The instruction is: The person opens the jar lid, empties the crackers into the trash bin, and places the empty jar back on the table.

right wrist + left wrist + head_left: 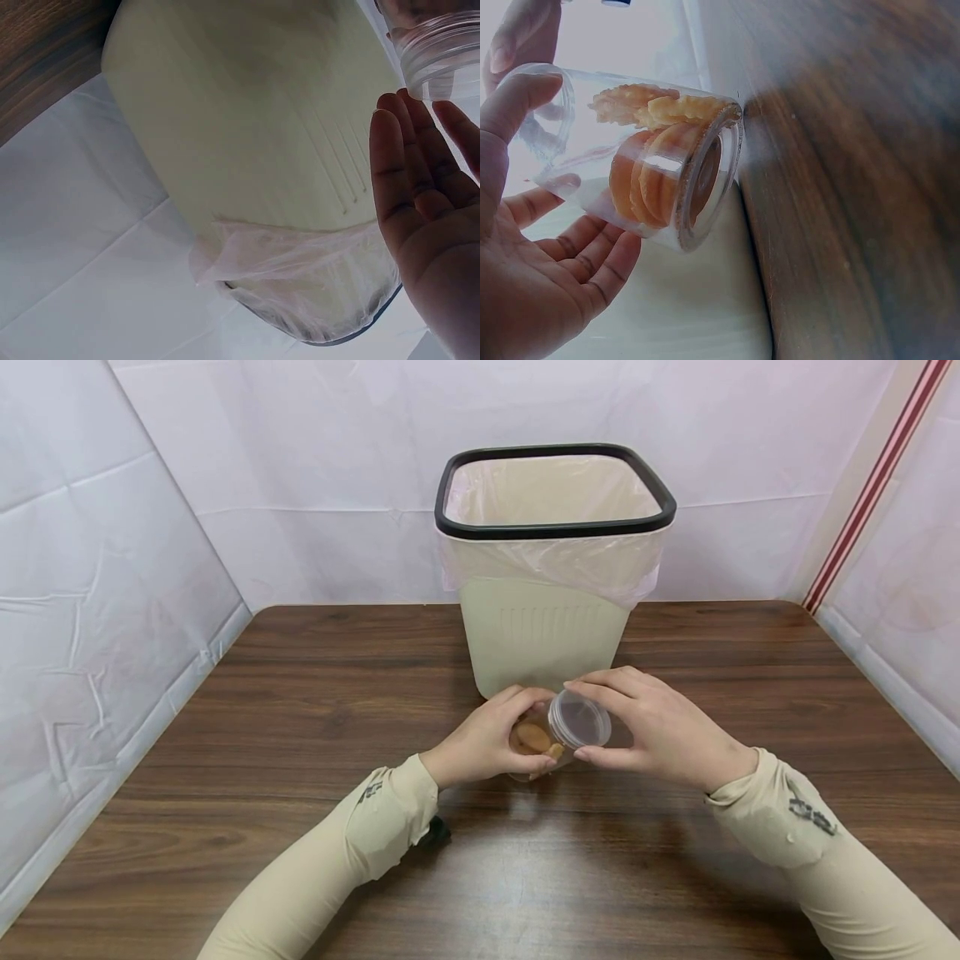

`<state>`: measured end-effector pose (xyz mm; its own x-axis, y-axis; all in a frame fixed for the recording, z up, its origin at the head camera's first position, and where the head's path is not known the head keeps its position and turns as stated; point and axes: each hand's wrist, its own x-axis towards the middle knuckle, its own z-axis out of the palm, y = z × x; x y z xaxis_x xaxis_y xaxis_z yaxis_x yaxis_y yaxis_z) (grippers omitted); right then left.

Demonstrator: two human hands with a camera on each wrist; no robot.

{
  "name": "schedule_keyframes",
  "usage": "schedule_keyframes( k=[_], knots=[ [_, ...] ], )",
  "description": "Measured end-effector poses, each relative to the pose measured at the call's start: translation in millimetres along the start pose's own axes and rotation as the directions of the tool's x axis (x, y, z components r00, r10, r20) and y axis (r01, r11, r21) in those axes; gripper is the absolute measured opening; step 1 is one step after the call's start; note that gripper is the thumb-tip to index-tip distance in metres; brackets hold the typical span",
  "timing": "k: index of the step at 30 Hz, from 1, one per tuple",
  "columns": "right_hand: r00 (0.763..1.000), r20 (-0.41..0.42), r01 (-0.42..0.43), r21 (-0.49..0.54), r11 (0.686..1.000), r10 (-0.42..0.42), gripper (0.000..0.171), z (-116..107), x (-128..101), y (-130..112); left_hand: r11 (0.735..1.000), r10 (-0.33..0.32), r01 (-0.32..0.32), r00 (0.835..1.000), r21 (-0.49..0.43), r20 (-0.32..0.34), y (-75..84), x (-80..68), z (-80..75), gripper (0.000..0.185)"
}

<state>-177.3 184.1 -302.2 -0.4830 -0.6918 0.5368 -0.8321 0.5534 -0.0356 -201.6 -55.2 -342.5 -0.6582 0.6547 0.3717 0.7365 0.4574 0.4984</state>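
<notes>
here the left hand (483,743) curls round a clear jar (542,745) of biscuits (656,180), tipped on its side just above the table (225,727), likely to steady it. the right hand (660,731) pinches the lid (579,720) by its rim, seemingly to twist it. close behind stands a lined bin (551,568). whether the lid is loose is hard to tell.

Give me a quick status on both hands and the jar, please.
Left hand grips clear jar of orange slices, tilted. Right hand pinches its lid. Lined bin stands right behind; nothing in the way.
</notes>
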Motion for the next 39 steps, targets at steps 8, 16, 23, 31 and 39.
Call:
schedule_keyframes(
  k=[8, 16, 23, 31, 39],
  knots=[
    [0.999, -0.013, -0.034, -0.023, 0.999, 0.033, 0.066, 1.2, 0.3, -2.7, 1.0, 0.0, 0.0, 1.0, -0.006, 0.001, 0.1, 0.1, 0.0, 0.064],
    [0.995, -0.061, -0.085, -0.089, 0.992, 0.08, 0.075, 2.6, 0.8, -5.5, 1.0, 0.006, -0.006, 1.0, -0.008, 0.003, 0.2, 0.4, 0.1, 0.064],
    [0.988, -0.058, -0.153, -0.137, 0.979, 0.147, 0.069, 1.7, 0.0, -8.0, 1.0, -0.001, 0.001, 1.0, -0.012, 0.002, -0.3, 0.5, 0.2, 0.064],
    [0.974, -0.017, -0.224, -0.158, 0.962, 0.225, 0.061, 1.3, -0.7, -11.6, 1.0, 0.001, -0.001, 1.0, -0.006, 0.001, 0.2, 0.3, -0.3, 0.064],
    [0.976, -0.018, -0.218, -0.167, 0.962, 0.218, 0.063, 2.0, -0.6, -11.5, 1.0, 0.007, -0.007, 1.0, 0.001, 0.0, -0.2, 0.7, 0.2, 0.063]
  ],
)
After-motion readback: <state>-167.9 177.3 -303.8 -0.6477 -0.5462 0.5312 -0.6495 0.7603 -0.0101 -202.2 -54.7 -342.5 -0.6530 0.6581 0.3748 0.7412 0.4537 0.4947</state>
